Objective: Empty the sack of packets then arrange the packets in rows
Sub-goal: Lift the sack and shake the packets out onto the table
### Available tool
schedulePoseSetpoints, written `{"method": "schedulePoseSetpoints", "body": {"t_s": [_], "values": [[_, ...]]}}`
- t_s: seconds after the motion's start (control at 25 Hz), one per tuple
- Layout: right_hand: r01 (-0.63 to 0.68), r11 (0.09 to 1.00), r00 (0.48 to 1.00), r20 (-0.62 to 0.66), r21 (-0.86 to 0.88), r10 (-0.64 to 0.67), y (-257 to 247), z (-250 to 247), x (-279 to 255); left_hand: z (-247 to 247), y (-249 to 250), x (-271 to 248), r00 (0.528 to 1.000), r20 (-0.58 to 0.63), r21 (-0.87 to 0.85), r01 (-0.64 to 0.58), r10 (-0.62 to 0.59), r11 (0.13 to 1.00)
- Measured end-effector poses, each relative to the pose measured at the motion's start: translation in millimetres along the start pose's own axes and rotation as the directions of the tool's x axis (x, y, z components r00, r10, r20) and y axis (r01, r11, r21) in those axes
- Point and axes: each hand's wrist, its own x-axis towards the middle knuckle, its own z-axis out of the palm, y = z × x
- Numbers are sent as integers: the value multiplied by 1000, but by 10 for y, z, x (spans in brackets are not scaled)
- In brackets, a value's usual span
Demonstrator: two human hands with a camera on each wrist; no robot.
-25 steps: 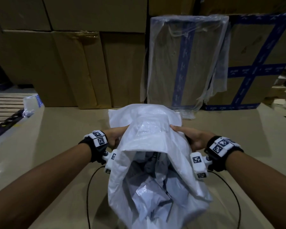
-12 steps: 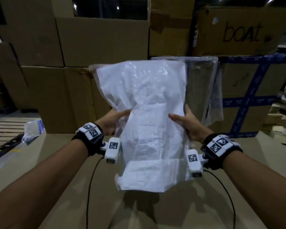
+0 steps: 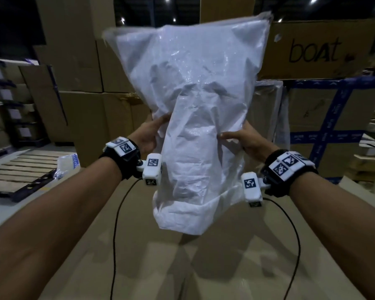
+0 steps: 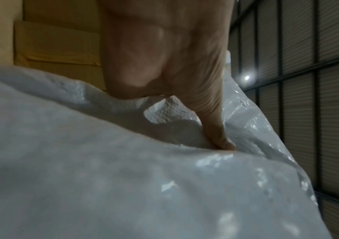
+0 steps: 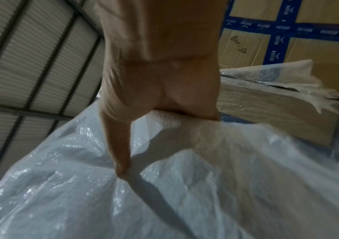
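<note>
We have swung the white sack (image 3: 195,118) up, mouth down, above the middle of the cardboard surface (image 3: 236,267), left hand (image 3: 148,135) and right hand (image 3: 246,140) clutching its sides, no packets out yet.

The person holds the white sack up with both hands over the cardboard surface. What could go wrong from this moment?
1. The left hand and right hand grip only the sides of the glossy white woven plastic sack; it may slip.
2. No packets show below its lower end yet. They may drop all at once and scatter over the brown cardboard surface.
3. The lifted sack hides much of the view ahead.
</note>
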Motion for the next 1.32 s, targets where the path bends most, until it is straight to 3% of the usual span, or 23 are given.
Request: {"method": "schedulePoseSetpoints", "body": {"t_s": [0.12,0.4,0.6,0.84,1.12,1.32], "values": [[-47,999,997,56,18,46,54,-116,-82,201,-26,-189,1000,19,107,-11,10,994],[-182,969,983,19,164,181,-21,-206,-240,287,-192,-577,999,-7,112,-52,53,992],[-27,999,994,-108,19,28,-39,-11,-286,252,-93,-693,982,-14,214,-182,189,960],[47,996,998,40,-80,-44,-140,435,-303,71,22,-877,988,33,180,-151,148,972],[75,981,996,-29,-179,-82,20,880,-394,-201,72,-809,980,99,106,-181,171,978],[73,991,994,-68,-111,-81,-82,770,-371,-144,189,-773,976,70,118,-211,204,970]]}}
